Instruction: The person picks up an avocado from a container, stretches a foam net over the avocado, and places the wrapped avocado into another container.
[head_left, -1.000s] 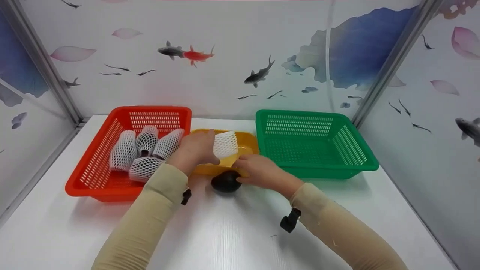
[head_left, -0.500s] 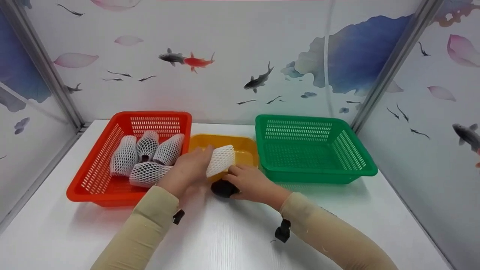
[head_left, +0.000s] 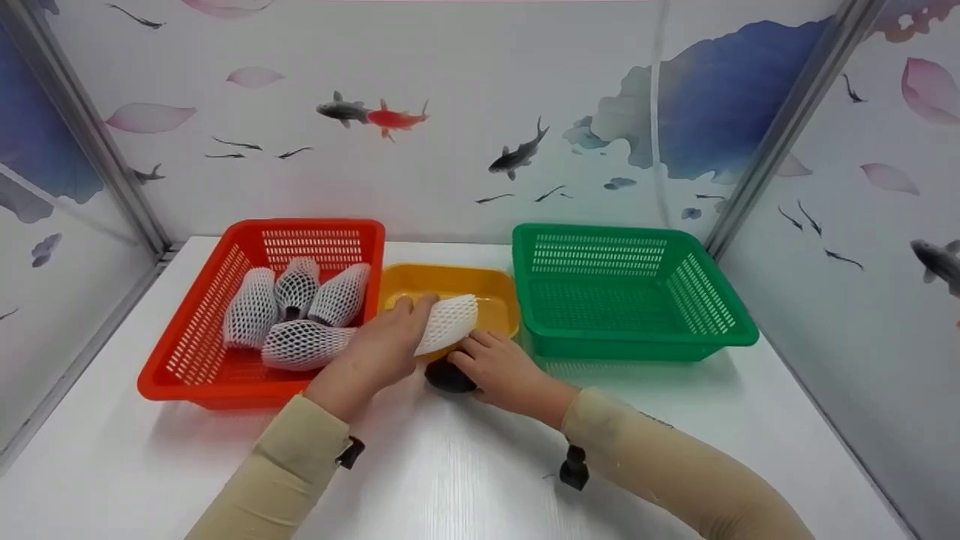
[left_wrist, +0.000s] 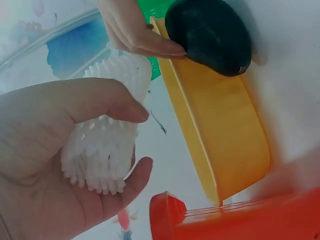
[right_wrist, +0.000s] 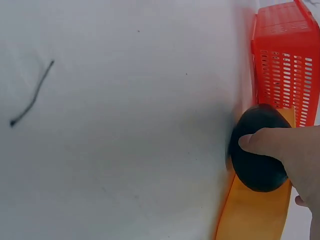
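Observation:
My left hand [head_left: 375,352] holds a white foam net sleeve [head_left: 451,322] over the front of the yellow tray [head_left: 487,281]. In the left wrist view, the thumb curls over the sleeve [left_wrist: 97,150] and its ribbed open end faces the camera. My right hand [head_left: 510,375] grips a dark, egg-shaped avocado [head_left: 448,377] just in front of the tray. The thumb lies across the near face of the avocado [right_wrist: 257,160] in the right wrist view, where the other fingers are mostly hidden. A small nub shows at one end of the avocado [left_wrist: 210,35] in the left wrist view.
To the left stands a red basket [head_left: 169,386] holding several fruits in net sleeves [head_left: 251,307]. A green basket [head_left: 637,339] is on the right, beside the tray. Printed wall panels close off the back and sides. A dark thread [right_wrist: 34,97] lies on the white table.
My left hand has come down and nearer with the sleeve, which now tilts. The right hand has shifted from the avocado's right side to over it, covering more of it.

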